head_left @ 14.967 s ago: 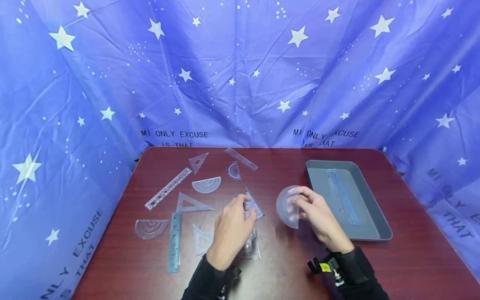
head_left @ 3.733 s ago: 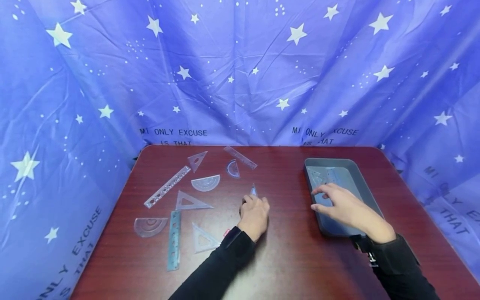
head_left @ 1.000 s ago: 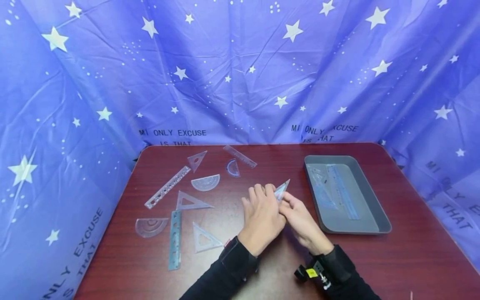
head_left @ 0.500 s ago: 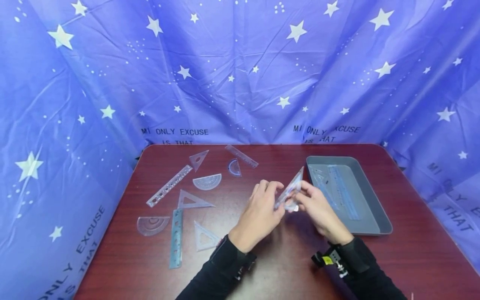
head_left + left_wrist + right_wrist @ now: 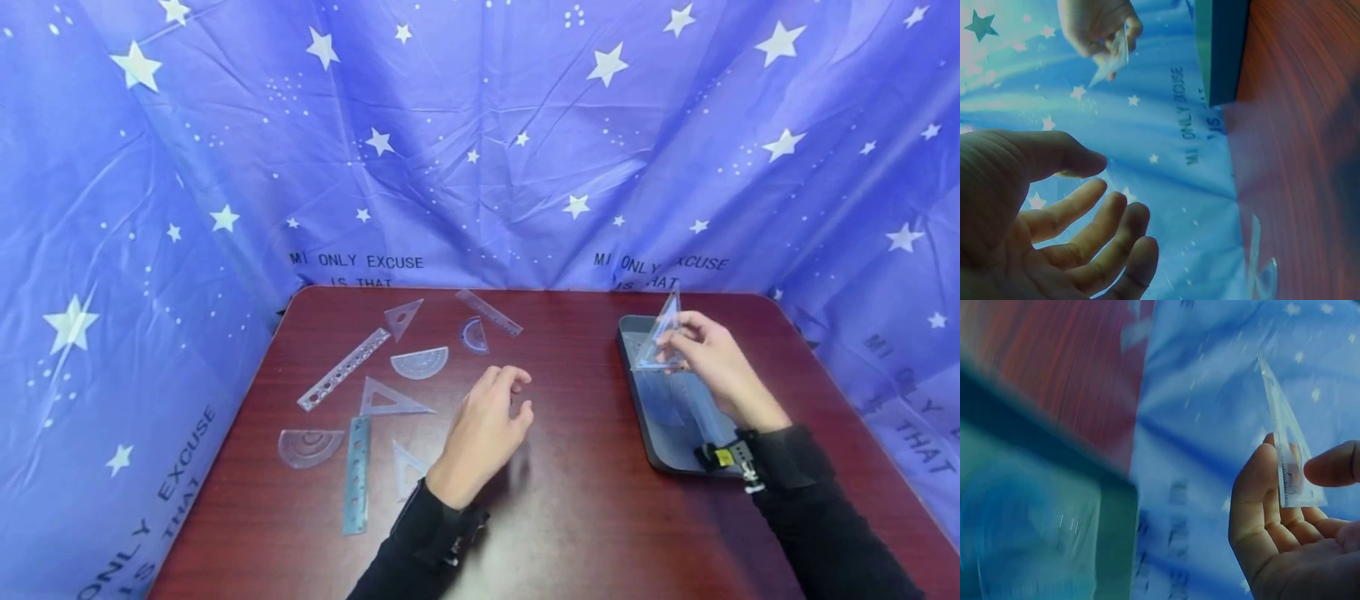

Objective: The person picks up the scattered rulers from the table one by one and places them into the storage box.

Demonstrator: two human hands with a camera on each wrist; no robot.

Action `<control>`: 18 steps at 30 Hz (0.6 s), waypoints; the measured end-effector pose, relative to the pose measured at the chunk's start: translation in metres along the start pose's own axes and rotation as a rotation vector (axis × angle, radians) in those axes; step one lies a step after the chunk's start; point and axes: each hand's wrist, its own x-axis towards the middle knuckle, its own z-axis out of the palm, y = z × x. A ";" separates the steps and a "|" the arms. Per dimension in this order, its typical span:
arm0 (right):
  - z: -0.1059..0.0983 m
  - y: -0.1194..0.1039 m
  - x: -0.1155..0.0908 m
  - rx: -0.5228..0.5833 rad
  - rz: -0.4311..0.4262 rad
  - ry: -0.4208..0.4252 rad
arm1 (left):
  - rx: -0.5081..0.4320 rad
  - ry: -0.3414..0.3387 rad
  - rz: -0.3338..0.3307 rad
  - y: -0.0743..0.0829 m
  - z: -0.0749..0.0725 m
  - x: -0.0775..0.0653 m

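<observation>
My right hand (image 5: 720,362) pinches a clear set square (image 5: 660,337) with bluish markings, held upright above the far left part of the grey tray (image 5: 645,442). In the right wrist view the set square (image 5: 1286,444) sits between thumb and fingers, seen nearly edge-on. Clear and bluish rulers (image 5: 693,408) lie in the tray, partly covered by the right hand and arm. My left hand (image 5: 483,433) hovers over the middle of the table with loosely bent fingers and holds nothing. In the left wrist view its thumb and fingers (image 5: 1085,247) are apart.
On the table's left half lie a teal ruler (image 5: 356,479), a clear ruler (image 5: 343,371), several protractors such as one (image 5: 420,363) near the middle, and set squares (image 5: 393,400). A small ruler (image 5: 489,312) lies at the back. A starry curtain (image 5: 480,167) encloses the table.
The set square, held between both hands half a second ago, has moved right in my right hand to above the tray. My left hand has let go and drawn slightly left.
</observation>
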 end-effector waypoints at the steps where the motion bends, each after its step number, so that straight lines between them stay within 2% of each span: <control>1: -0.007 0.004 0.005 -0.030 0.015 -0.001 | 0.004 -0.008 -0.014 -0.003 -0.001 -0.002; 9: -0.044 0.049 0.038 -0.266 0.184 -0.044 | 0.039 -0.101 -0.157 -0.027 -0.013 -0.017; 14: -0.053 0.078 0.046 -0.352 0.295 -0.058 | 0.069 -0.165 -0.254 -0.042 -0.019 -0.030; 18: -0.054 0.090 0.050 -0.411 0.319 -0.052 | 0.102 -0.218 -0.360 -0.054 -0.025 -0.041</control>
